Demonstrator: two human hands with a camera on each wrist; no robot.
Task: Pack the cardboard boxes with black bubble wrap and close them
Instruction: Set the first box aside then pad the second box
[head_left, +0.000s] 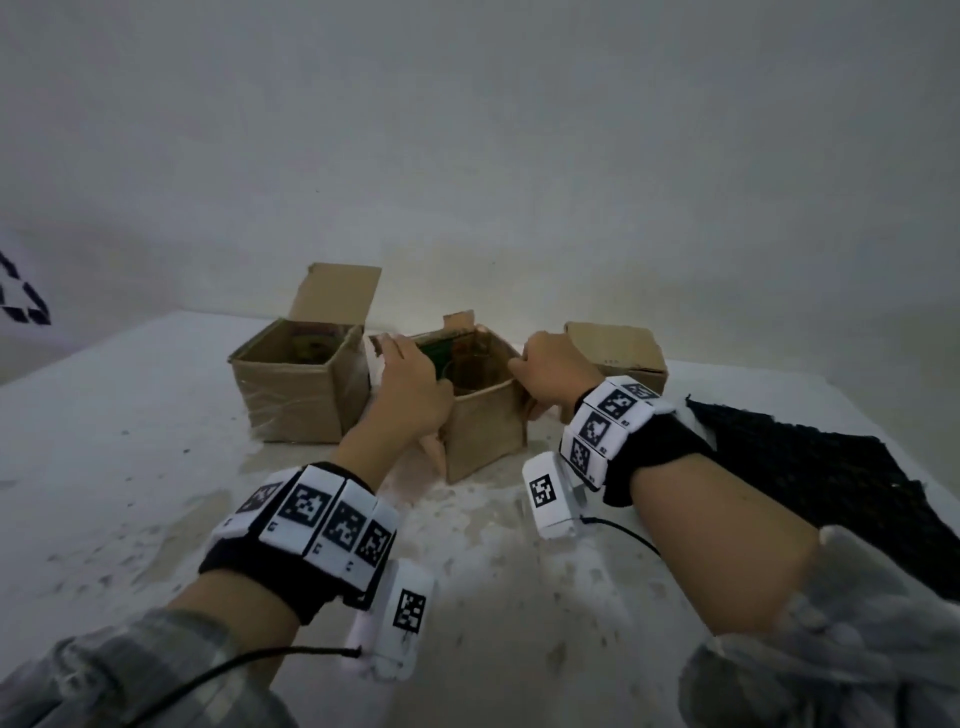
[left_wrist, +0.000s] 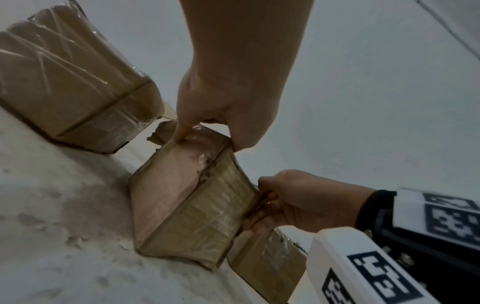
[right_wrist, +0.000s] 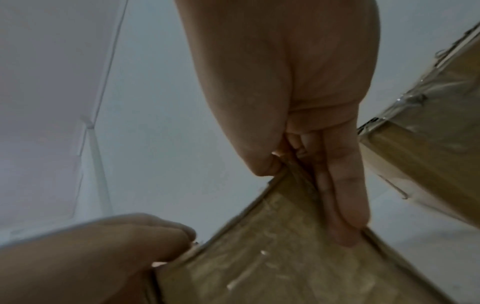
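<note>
Evidently we have the middle cardboard box (head_left: 485, 415) gripped at two opposite top corners, which we judge is to spread its mouth and steady it for packing. Our left hand (head_left: 410, 387) curls over the near left corner, thumb on one wall and fingers on the rim; our right hand (head_left: 553, 366) pinches the right corner, thumb inside the rim and fingers (right_wrist: 342, 197) pressed straight down the outer wall. The box stands open on the white table (head_left: 130, 493), with something green and a rounded shape inside that we cannot identify. The black bubble wrap (head_left: 810, 467) lies flat on the table to our right, under our right forearm, not yet in any box. Just beside our box on the left stands a second open box (head_left: 296, 395), its back flap upright and its wall taped. Behind our right hand sits a closed third box (head_left: 618, 348). Those two neighbours crowd both sides, so the side flaps have little room to swing, and either hand must let go to fetch the wrap.
</note>
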